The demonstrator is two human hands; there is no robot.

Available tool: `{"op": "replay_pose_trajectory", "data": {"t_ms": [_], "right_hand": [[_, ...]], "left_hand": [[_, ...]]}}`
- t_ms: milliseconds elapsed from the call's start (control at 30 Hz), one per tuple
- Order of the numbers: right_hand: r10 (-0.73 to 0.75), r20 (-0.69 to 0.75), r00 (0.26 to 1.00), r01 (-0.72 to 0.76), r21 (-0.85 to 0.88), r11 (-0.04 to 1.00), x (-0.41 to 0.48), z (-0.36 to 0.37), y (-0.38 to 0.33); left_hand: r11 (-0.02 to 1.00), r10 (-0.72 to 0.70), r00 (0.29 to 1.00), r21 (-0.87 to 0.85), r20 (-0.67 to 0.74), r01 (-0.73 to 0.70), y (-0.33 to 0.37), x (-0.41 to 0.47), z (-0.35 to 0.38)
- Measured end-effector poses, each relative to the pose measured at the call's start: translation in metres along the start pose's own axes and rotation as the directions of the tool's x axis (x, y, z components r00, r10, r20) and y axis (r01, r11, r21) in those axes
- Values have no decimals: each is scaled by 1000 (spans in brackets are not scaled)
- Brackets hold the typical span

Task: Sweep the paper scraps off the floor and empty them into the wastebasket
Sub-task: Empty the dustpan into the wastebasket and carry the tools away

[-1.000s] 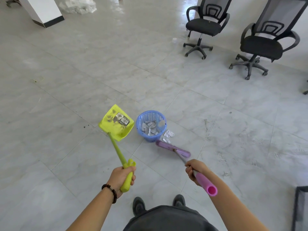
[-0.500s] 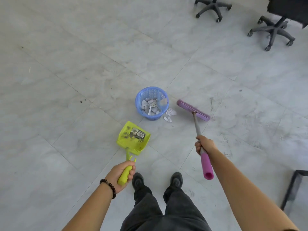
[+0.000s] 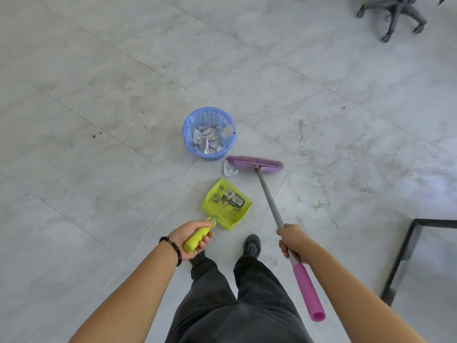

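A blue plastic wastebasket (image 3: 188, 134) stands on the tiled floor with several crumpled paper scraps inside. One white paper scrap (image 3: 229, 170) lies on the floor just in front of it, against the left end of the purple broom head (image 3: 255, 163). My right hand (image 3: 291, 241) grips the broom's grey shaft above its pink grip. My left hand (image 3: 191, 237) holds the handle of a yellow-green dustpan (image 3: 226, 204), which rests low near the floor between my feet and the scrap and carries a dark label and dirt.
An office chair's wheeled base (image 3: 393, 13) stands at the top right. A black metal frame (image 3: 405, 253) stands at the right edge, close to my right arm. My shoes (image 3: 252, 246) and dark trousers fill the bottom centre.
The dustpan came down from beside the basket to the floor in front of my feet. The broom head swung over behind the loose scrap. The view tilted downwards.
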State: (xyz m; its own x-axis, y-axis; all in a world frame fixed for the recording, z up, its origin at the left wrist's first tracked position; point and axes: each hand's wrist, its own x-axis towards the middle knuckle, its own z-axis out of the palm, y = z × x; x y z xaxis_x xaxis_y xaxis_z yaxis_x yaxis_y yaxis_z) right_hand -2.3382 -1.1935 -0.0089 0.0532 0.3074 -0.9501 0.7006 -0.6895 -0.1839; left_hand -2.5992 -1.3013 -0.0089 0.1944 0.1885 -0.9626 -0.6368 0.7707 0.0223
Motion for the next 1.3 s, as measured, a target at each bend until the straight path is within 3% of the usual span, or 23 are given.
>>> {"op": "replay_pose_trajectory", "data": {"t_ms": [200,333,600,867,967,1133,1300], "right_hand": [[4,75,997,5,-111,994,-40,-23,6],[133,134,982,-146,93,985,-53,-39,-1],[103,100,990,-123,219,968,-60,-21,-19],[13,74,997,-14,12,1000,-64,47,-17],[38,105,994,-34,-37,999,-70,45,-13],[123,193,973,-181,317,931,-75,14,-9],[69,189,980,-139,386,912,-74,18,-13]], "left_hand": [[1000,10,1000,-2,-16,-11,8,7,-2],[999,33,999,-26,-23,-33,5,4,-11],[986,63,998,-152,-3,-63,3,-5,-34],[940,22,997,-342,75,4,-9,3,-51],[903,59,990,-430,124,0,-10,1,-53],[902,81,986,-432,145,-10,-24,-18,-55],[920,138,986,-380,91,-93,-42,-54,-56]]}}
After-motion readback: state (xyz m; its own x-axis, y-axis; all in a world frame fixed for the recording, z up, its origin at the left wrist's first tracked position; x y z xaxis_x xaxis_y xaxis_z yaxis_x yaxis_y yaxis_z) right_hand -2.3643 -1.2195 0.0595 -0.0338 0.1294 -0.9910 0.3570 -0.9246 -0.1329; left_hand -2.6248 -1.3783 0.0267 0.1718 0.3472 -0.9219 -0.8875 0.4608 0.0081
